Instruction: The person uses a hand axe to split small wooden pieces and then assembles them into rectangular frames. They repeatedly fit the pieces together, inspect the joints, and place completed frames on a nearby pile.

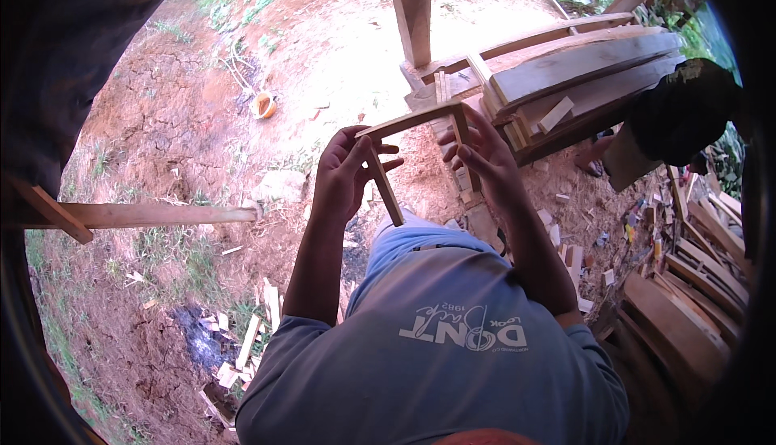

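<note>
Both of my hands hold up a three-sided wooden frame made of narrow strips joined at two corners. My left hand grips the left corner, its thumb against the strip and some fingers reaching past it. Around the right-hand strip, my right hand closes with thumb and fingers. The left strip hangs down toward my lap, and the frame's near side has no strip across it. Behind the frame is a narrow wooden piece on the bench.
Long planks are stacked on a bench at the upper right, beside a wooden post. A person in dark clothing is at the right. More boards and offcuts lie lower right. A horizontal pole juts in from the left; a yellow container lies on the dirt.
</note>
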A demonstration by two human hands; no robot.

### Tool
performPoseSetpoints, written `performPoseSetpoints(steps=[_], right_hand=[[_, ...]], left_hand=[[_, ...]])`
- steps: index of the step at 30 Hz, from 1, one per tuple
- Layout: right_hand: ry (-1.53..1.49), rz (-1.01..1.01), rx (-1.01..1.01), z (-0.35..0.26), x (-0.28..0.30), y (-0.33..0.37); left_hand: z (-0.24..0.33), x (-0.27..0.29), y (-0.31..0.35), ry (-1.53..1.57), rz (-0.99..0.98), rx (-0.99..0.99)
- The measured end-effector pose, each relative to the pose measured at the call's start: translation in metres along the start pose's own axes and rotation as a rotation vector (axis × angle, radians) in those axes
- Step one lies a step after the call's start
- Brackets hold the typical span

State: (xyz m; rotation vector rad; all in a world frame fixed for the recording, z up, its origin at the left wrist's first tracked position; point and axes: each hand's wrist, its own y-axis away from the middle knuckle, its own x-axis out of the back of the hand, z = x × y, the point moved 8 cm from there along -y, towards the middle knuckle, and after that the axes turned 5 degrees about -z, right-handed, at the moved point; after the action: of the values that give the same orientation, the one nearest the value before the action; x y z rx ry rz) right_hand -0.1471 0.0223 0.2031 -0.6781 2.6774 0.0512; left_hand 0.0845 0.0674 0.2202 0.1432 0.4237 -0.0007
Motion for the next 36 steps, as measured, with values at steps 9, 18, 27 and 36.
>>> performPoseSetpoints(steps=[9, 18, 27, 36], right_hand=[[-0.175, 0.335, -0.141, 0.035, 0.060, 0.007], [0.121, 0.125, -0.314, 0.079, 0.071, -0.011], [0.244, 0.287, -0.516, 0.129, 0.137, 0.004], [0.684, 0.063, -0.760, 0.215, 0.157, 0.015]], left_hand=[[-0.059, 0.012, 0.000, -0.092, -0.221, 0.230], [-0.108, 0.010, -0.020, -0.296, -0.061, 0.280], [-0.156, 0.061, -0.014, -0.101, 0.218, 0.247], [-0.163, 0.138, 0.067, 0.043, 0.644, 0.286]])
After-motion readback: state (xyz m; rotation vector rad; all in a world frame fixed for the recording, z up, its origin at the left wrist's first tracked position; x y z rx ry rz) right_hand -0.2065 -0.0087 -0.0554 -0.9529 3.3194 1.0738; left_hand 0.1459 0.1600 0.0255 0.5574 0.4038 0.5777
